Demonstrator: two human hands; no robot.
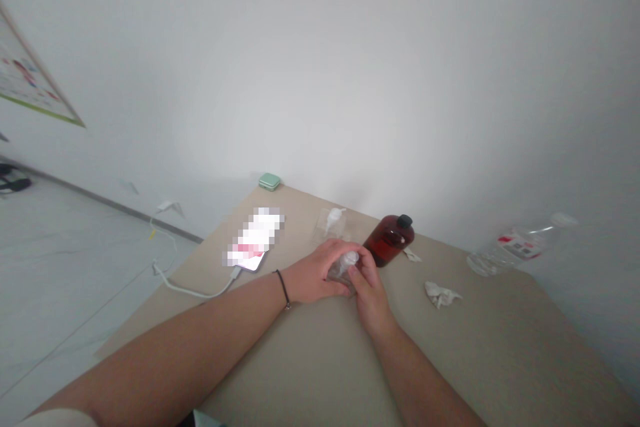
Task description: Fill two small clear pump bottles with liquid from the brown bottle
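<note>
My left hand (pixel 320 271) is wrapped round a small clear bottle (pixel 338 271) near the middle of the table. Fingers of my right hand (pixel 370 292) grip the white top (pixel 350 257) of that same bottle; the fingers partly hide it. Just behind them stands a second clear bottle (pixel 325 227) with a white pump head. To the right, close to my right hand, is a dark red-brown bottle (pixel 387 240) with a black cap, partly filled with liquid.
A phone (pixel 257 237) lies at the left with a white cable (pixel 200 293) plugged in. A small green case (pixel 269 181) sits at the back corner. Crumpled tissue (pixel 441 294) and a clear water bottle (pixel 517 247) are on the right. The wall (pixel 320 80) borders the table's (pixel 310 360) back.
</note>
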